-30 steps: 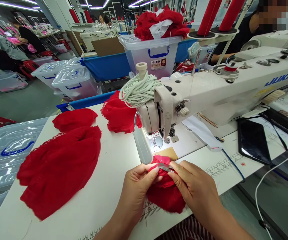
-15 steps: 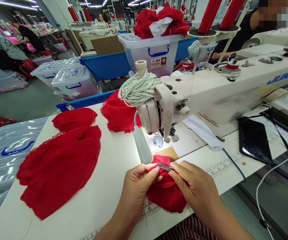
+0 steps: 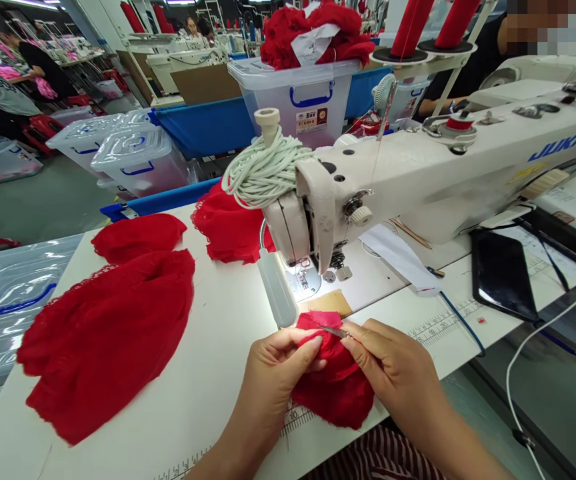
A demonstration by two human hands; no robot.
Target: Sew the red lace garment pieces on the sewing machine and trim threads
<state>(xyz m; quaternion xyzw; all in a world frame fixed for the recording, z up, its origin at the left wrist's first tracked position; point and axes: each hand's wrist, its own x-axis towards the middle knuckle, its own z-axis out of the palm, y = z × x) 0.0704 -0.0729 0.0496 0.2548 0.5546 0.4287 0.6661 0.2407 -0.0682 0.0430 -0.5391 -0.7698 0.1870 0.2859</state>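
My left hand [image 3: 284, 363] pinches the edge of a red fabric piece [image 3: 341, 403] between thumb and fingers. In my right hand [image 3: 393, 360] is a small pair of metal thread snips [image 3: 335, 330], held near the blades, with the pointed tip toward the left over the red cloth. Most of the snips is hidden by the fingers. Both hands are close together at the table's front edge, before the sewing machine [image 3: 418, 170]. The cloth hangs bunched below the fingers and partly covers the printed ruler.
Red lace-edged pieces [image 3: 113, 333] lie on the white table [image 3: 208, 400] at left, with another red piece [image 3: 231, 223] behind. A lamp [image 3: 277, 287] stands by the needle. At right are a phone [image 3: 503, 273] and a white cable [image 3: 528, 350]. A lidded plastic box [image 3: 18, 293] stands left.
The snips' two blades, spread apart before, now appear together, and their tip has drawn slightly away from my left fingers. The view has shifted slightly.
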